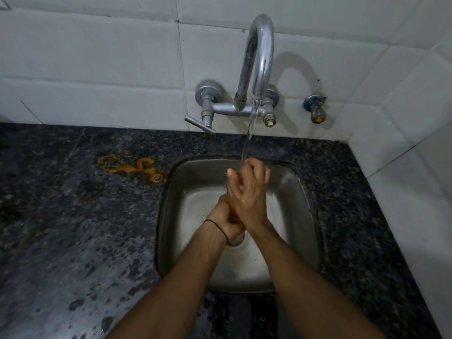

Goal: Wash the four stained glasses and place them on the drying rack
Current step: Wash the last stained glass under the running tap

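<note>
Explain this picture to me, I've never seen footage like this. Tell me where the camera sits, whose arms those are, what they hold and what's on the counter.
No machine here: a person wears one camera on the head, looking down at their own arms. The left hand grips the lower part of a stained glass, the right hand curls round its top, both over the steel sink under water running from the tap. On the wet dark counter lies an orange spill. No rack or other glasses show.
</note>
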